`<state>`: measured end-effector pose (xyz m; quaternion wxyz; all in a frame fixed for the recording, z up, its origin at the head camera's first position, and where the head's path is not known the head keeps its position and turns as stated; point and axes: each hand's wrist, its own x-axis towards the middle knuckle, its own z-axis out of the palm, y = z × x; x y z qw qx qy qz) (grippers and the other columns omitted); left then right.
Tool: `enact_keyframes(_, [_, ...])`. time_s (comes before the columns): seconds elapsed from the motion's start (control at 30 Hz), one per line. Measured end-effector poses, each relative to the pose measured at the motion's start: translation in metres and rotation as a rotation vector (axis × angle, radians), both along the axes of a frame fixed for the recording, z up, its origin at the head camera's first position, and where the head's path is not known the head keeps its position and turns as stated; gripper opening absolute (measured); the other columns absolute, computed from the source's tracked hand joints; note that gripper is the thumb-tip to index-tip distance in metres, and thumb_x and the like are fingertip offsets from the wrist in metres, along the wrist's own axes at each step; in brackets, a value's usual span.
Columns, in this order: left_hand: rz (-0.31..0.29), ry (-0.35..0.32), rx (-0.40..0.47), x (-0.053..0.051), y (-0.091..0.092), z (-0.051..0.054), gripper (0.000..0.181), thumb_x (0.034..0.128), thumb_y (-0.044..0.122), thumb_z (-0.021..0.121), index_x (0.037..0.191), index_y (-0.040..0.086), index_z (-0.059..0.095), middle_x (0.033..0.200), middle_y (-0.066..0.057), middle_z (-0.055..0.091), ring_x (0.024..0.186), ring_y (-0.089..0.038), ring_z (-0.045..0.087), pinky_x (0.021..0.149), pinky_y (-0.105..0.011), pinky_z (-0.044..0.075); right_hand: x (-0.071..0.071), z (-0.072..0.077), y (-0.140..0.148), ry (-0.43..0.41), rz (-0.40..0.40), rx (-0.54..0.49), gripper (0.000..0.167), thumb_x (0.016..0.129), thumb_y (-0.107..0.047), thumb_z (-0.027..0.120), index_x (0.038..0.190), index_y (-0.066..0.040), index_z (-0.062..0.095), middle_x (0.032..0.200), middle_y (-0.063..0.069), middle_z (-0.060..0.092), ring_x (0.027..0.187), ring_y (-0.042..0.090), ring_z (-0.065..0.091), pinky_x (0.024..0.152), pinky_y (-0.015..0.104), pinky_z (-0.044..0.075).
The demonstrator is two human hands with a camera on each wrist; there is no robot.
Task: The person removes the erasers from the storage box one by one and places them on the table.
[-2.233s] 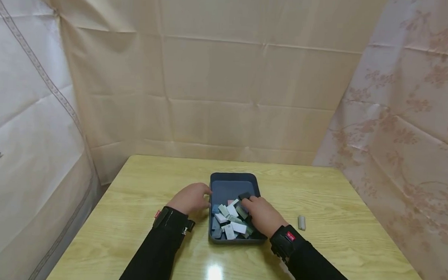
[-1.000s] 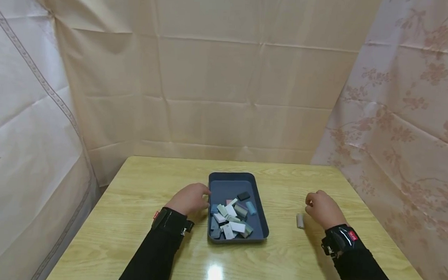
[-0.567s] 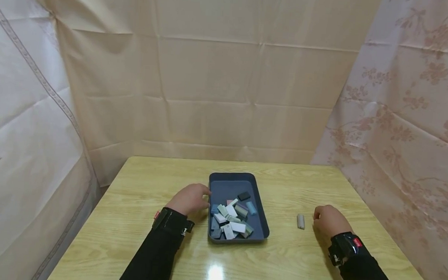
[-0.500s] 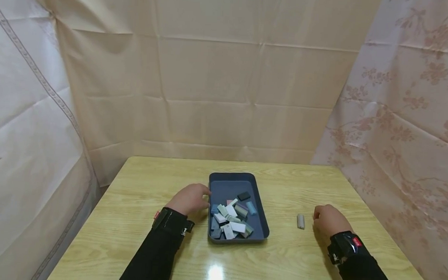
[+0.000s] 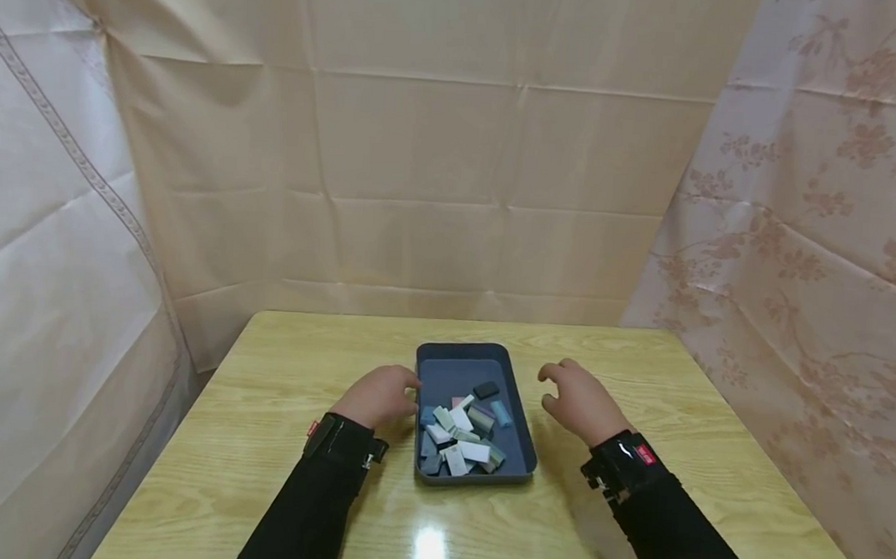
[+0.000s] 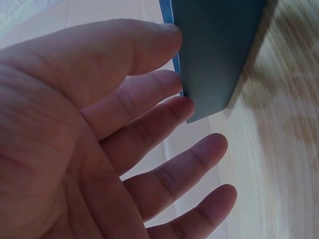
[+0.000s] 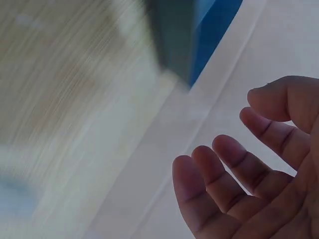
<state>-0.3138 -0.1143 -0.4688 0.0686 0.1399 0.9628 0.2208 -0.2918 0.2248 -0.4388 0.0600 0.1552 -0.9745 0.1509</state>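
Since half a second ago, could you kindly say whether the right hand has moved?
Yes, the right hand moved left, nearer the blue-grey tray.

Tray open above, left hand blocking its left side

Tray matt plast., tabletop glossy wd., backdrop cloth.

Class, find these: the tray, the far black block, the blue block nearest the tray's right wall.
Tray [image 5: 460,373]: head view, bare floor, far end.
Far black block [image 5: 486,390]: head view, top face.
Blue block [image 5: 500,413]: head view, its middle.
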Motion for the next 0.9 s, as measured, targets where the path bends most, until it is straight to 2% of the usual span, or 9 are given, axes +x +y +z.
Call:
enact_keyframes(0.1, [0.008, -0.003, 0.005, 0.000, 0.000, 0.001, 0.037, 0.0939, 0.020, 0.080, 0.129, 0.009, 0.077, 0.136, -0.008, 0.073, 0.133, -0.032, 0.065, 0.112, -0.052, 0.052, -0.008, 0.003, -0.033, 0.001, 0.078, -0.009, 0.027, 0.091, -0.008, 0.072, 0.118, -0.006, 0.074, 0.108, 0.014, 0.068, 0.085, 0.021, 0.059, 0.082, 0.045, 0.056])
enact_keyframes(0.2, [0.008, -0.005, 0.011, 0.001, 0.000, 0.002, 0.037, 0.0932, 0.020, 0.080, 0.129, 0.009, 0.077, 0.136, -0.009, 0.073, 0.132, -0.032, 0.065, 0.112, -0.052, 0.053, -0.016, 0.003, -0.057, -0.042, 0.128, -0.009, 0.024, 0.093, -0.009, 0.073, 0.117, -0.006, 0.075, 0.110, 0.012, 0.068, 0.089, 0.020, 0.061, 0.085, 0.044, 0.056])
enact_keyframes(0.37, [0.006, 0.004, 0.011, 0.002, 0.000, 0.002, 0.038, 0.0918, 0.020, 0.081, 0.128, 0.009, 0.077, 0.134, -0.008, 0.074, 0.131, -0.032, 0.066, 0.111, -0.052, 0.053, -0.036, -0.002, -0.085, -0.105, 0.152, 0.046, 0.024, 0.094, -0.007, 0.074, 0.118, -0.005, 0.076, 0.113, 0.011, 0.070, 0.095, 0.022, 0.063, 0.088, 0.043, 0.057])
enact_keyframes(0.53, [0.013, -0.003, 0.000, 0.002, 0.000, 0.003, 0.037, 0.0920, 0.020, 0.081, 0.127, 0.009, 0.078, 0.132, -0.007, 0.075, 0.130, -0.031, 0.067, 0.110, -0.051, 0.053, -0.055, -0.013, -0.101, -0.151, 0.163, 0.106, 0.022, 0.092, -0.004, 0.076, 0.114, -0.005, 0.078, 0.111, 0.011, 0.073, 0.099, 0.026, 0.067, 0.089, 0.044, 0.059])
enact_keyframes(0.7, [0.015, -0.025, -0.005, 0.004, 0.001, 0.006, 0.037, 0.0929, 0.021, 0.081, 0.128, 0.010, 0.077, 0.133, -0.007, 0.075, 0.130, -0.030, 0.067, 0.111, -0.051, 0.053, -0.064, -0.029, -0.107, -0.123, 0.200, 0.154, 0.006, 0.090, -0.002, 0.079, 0.092, -0.008, 0.079, 0.086, 0.005, 0.073, 0.078, 0.021, 0.065, 0.072, 0.039, 0.055])
enact_keyframes(0.8, [0.015, -0.029, -0.009, 0.004, 0.001, 0.007, 0.038, 0.0930, 0.021, 0.081, 0.129, 0.010, 0.077, 0.133, -0.007, 0.075, 0.129, -0.030, 0.067, 0.111, -0.051, 0.053, -0.068, -0.038, -0.106, -0.079, 0.217, 0.176, 0.015, 0.089, -0.001, 0.079, 0.079, -0.011, 0.074, 0.073, 0.000, 0.064, 0.067, 0.017, 0.056, 0.064, 0.035, 0.048])
enact_keyframes(0.9, [0.012, -0.022, -0.014, 0.004, 0.001, 0.008, 0.038, 0.0926, 0.021, 0.081, 0.128, 0.010, 0.077, 0.132, -0.007, 0.075, 0.128, -0.030, 0.067, 0.110, -0.051, 0.053, -0.072, -0.044, -0.105, -0.062, 0.226, 0.162, 0.022, 0.088, 0.002, 0.077, 0.074, -0.013, 0.070, 0.070, -0.002, 0.060, 0.065, 0.015, 0.052, 0.063, 0.033, 0.044])
